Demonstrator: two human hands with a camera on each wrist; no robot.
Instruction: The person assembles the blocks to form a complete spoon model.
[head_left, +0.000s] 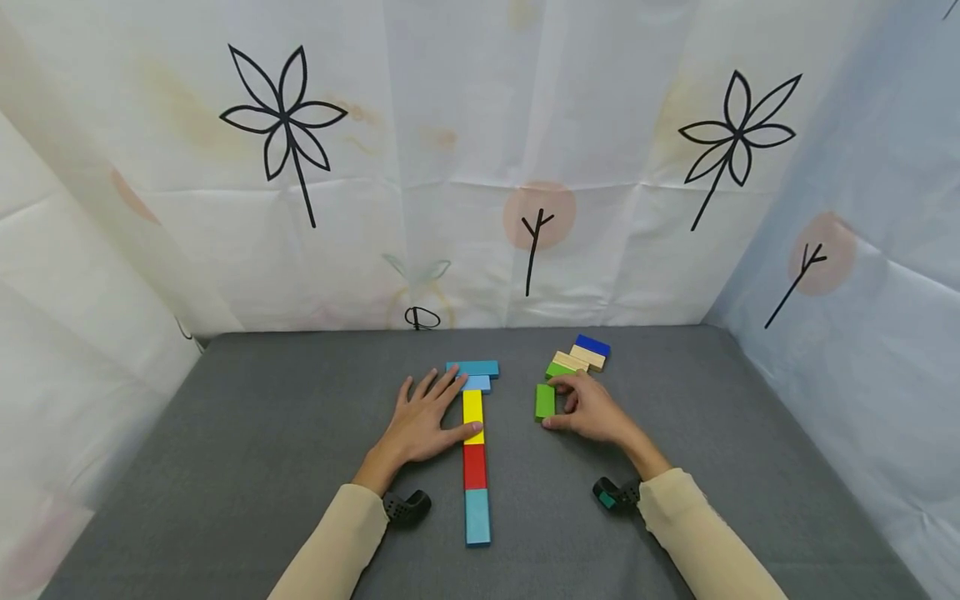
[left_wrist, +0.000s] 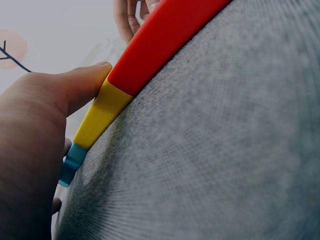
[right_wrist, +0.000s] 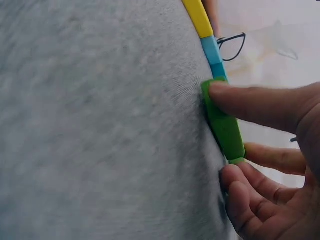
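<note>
Green, flat-faced and oblong, the block is pinched by the right fingers, left fingers spread apart.

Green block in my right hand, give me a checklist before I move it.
Green block gripped by right hand: ok, pinched between thumb and fingers.
Left hand touching yellow block: ok, thumb on it.
Red block meets yellow block end to end: ok.
Column's far blue block uncovered in head view: not ok, left fingertip overlaps it.
Held block lifted off gray cloth: cannot tell.
</note>
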